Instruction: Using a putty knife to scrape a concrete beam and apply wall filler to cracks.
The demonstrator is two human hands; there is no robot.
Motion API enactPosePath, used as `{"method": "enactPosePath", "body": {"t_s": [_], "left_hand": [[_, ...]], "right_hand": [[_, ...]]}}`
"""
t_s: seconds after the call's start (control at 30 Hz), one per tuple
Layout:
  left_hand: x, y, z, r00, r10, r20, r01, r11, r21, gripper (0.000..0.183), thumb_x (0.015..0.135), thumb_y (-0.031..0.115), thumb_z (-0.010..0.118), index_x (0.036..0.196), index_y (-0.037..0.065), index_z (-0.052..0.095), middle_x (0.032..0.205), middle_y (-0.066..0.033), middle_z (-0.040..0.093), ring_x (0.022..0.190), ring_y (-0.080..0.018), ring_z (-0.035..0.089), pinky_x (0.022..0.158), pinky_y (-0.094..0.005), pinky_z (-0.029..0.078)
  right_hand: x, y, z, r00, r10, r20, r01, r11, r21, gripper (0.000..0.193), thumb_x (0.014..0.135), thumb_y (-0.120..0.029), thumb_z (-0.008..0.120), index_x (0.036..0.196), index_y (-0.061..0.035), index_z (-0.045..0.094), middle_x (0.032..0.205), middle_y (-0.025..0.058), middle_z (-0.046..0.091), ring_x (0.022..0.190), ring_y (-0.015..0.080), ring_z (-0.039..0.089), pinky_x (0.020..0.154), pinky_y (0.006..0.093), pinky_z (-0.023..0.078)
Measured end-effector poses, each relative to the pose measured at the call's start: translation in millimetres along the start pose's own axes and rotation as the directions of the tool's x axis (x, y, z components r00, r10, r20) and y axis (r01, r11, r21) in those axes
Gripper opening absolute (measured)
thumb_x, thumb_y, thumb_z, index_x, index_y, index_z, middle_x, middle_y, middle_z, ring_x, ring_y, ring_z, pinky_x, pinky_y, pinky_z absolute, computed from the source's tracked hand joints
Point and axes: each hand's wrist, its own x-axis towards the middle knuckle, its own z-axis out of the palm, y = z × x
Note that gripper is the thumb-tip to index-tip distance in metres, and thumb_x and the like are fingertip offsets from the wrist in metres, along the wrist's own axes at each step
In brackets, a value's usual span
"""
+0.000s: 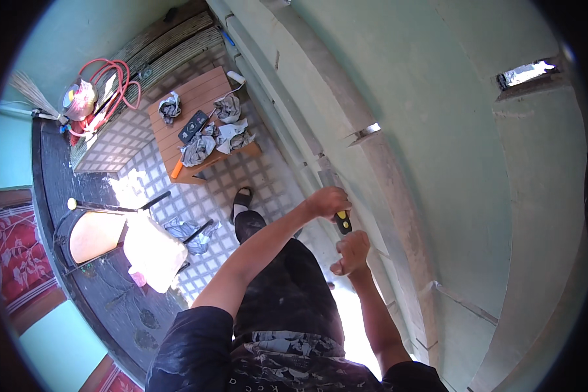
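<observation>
My left hand (330,202) is closed around a tool with a black and yellow handle (343,223). The handle's end sticks out below my fingers, toward my right hand. A flat greyish part (327,174) shows beyond my left hand along the wall, but the tool's exact kind is unclear. Just below the handle's end, my right hand (353,251) is closed with its fingers curled. Whether it holds anything is hidden. Both hands are close to the pale wooden ledge (386,175) on the green wall (438,130).
A brown slatted table (191,88) bears crumpled paper (198,149), a dark device (193,126) and an orange-handled item (177,168). A chair (155,251) lies at left. Red hose (125,83) is coiled at upper left. My sandalled foot (242,200) is on the tiled floor (153,155).
</observation>
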Motion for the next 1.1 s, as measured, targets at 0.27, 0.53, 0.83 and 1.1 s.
{"method": "enactPosePath", "body": {"t_s": [0.27,0.53,0.83,1.1], "left_hand": [[1.0,-7.6,7.1,0.997,-0.072,0.022,0.069,0.993,0.093,0.024,0.050,0.020,0.070,0.069,0.012,0.056,0.066,-0.0046,0.056,0.069,-0.0273,0.057,0.062,-0.0398,0.045],[-12.9,-36.6,3.3,0.997,0.034,0.073,-0.043,0.991,0.126,0.017,0.063,0.024,0.063,0.065,0.011,0.053,0.062,-0.0053,0.051,0.064,-0.0272,0.055,0.055,-0.0391,0.043],[-6.8,-5.2,7.2,0.991,-0.041,0.126,0.035,0.998,0.050,0.027,0.052,0.026,0.071,0.071,0.012,0.058,0.066,-0.0065,0.054,0.069,-0.0286,0.056,0.061,-0.0401,0.044],[-2.5,17.1,56.5,1.000,-0.005,-0.008,0.006,0.997,0.074,0.022,0.057,0.028,0.064,0.067,0.010,0.054,0.065,-0.0068,0.053,0.067,-0.0280,0.056,0.061,-0.0391,0.045]], "right_hand": [[15.5,15.2,-6.7,0.998,-0.035,0.044,0.037,0.999,-0.037,0.041,0.077,-0.050,0.053,0.067,-0.0110,0.043,0.066,0.0064,0.041,0.064,0.0274,0.046,0.063,0.0407,0.033],[31.5,33.4,38.3,0.992,-0.032,0.124,0.038,0.998,-0.047,0.049,0.086,-0.054,0.042,0.071,-0.0072,0.044,0.072,0.0099,0.041,0.070,0.0299,0.045,0.067,0.0403,0.035],[35.9,-6.0,-3.7,0.994,-0.043,-0.098,0.044,0.999,0.009,0.051,0.089,-0.053,0.035,0.063,-0.0092,0.042,0.063,0.0078,0.039,0.058,0.0276,0.044,0.060,0.0398,0.033],[12.0,-15.0,-21.1,0.995,0.079,-0.057,-0.079,0.997,-0.004,0.044,0.088,-0.046,0.043,0.065,-0.0086,0.043,0.065,0.0089,0.041,0.062,0.0275,0.045,0.061,0.0402,0.035]]}}
